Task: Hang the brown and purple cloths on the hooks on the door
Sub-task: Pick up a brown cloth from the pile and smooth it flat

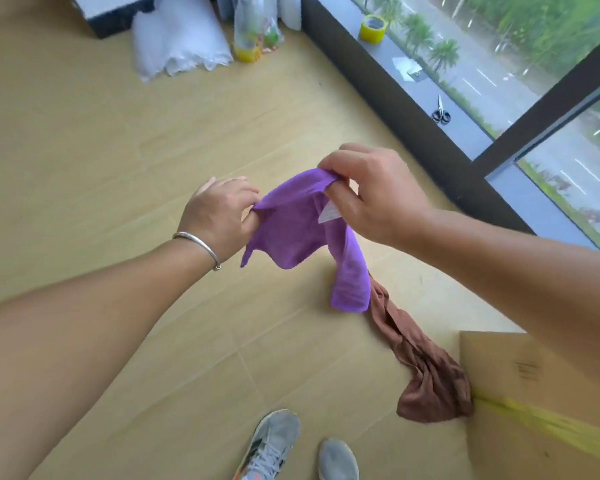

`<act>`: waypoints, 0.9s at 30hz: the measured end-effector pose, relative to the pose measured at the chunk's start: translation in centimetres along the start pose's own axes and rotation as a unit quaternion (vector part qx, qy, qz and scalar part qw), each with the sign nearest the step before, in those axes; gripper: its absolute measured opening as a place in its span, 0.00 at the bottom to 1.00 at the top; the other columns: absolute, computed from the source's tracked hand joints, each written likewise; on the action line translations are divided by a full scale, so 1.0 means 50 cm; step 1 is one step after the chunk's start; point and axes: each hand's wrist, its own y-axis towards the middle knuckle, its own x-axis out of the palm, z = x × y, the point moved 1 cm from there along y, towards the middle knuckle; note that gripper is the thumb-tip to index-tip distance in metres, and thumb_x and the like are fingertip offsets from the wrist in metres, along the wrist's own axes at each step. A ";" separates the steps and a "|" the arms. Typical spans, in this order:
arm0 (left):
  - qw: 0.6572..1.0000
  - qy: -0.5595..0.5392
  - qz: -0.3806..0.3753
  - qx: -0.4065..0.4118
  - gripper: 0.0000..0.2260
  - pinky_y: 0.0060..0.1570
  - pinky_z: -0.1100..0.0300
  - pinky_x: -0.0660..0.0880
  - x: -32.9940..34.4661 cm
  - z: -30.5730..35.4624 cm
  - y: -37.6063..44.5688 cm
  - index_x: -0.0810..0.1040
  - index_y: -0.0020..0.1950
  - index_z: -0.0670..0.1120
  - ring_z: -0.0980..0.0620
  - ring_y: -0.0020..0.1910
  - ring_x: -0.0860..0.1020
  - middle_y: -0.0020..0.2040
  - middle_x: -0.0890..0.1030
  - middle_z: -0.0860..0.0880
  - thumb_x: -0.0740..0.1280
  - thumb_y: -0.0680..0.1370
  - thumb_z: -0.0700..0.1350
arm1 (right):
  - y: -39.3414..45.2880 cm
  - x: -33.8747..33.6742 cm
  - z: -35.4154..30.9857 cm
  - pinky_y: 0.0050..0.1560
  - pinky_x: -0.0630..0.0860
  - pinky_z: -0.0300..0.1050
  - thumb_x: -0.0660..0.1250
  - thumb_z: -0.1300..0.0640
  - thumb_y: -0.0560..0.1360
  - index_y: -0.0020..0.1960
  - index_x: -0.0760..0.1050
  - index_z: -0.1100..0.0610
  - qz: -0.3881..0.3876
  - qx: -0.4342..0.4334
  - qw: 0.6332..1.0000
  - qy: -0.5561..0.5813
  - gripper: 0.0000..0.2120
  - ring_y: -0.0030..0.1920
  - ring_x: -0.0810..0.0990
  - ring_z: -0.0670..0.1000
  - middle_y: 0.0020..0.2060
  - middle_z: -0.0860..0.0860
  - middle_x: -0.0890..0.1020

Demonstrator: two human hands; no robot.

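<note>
Two hands are pinching the purple cloth up in the air: the left hand is holding one corner, the right hand another. The brown cloth is hanging below, beside a box.

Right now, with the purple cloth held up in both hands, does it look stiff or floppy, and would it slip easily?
Probably floppy: the purple cloth sags between the left hand and the right hand, its lower end drooping. It seems light, since fingertip pinches at the top edge hold it. Slipping looks unlikely; the fabric bunches in each grip, though the texture is hard to judge.
</note>
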 end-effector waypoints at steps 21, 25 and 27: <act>0.955 -0.127 -0.040 -0.266 0.10 0.39 0.57 0.71 0.009 -0.130 -0.297 0.71 0.34 0.52 0.51 0.41 0.75 0.42 0.73 0.55 0.70 0.72 0.51 | -0.043 0.061 -0.155 0.44 0.75 0.46 0.60 0.67 0.73 0.44 0.76 0.64 -0.010 -0.140 0.986 0.086 0.07 0.42 0.78 0.54 0.40 0.55 0.80; 0.941 0.025 -0.044 -0.335 0.14 0.33 0.55 0.66 -0.054 -0.233 -0.396 0.69 0.34 0.49 0.46 0.37 0.72 0.39 0.71 0.51 0.65 0.76 0.53 | -0.024 0.146 -0.106 0.44 0.76 0.52 0.62 0.61 0.74 0.49 0.80 0.59 -0.057 -0.104 0.990 -0.073 0.08 0.48 0.80 0.58 0.48 0.53 0.82; 0.935 0.079 -0.036 -0.345 0.14 0.33 0.56 0.64 -0.097 -0.275 -0.422 0.67 0.34 0.48 0.44 0.37 0.72 0.38 0.70 0.51 0.63 0.77 0.51 | -0.004 0.188 -0.090 0.50 0.74 0.52 0.62 0.60 0.75 0.52 0.81 0.55 -0.096 -0.088 0.979 -0.155 0.10 0.56 0.78 0.58 0.52 0.51 0.82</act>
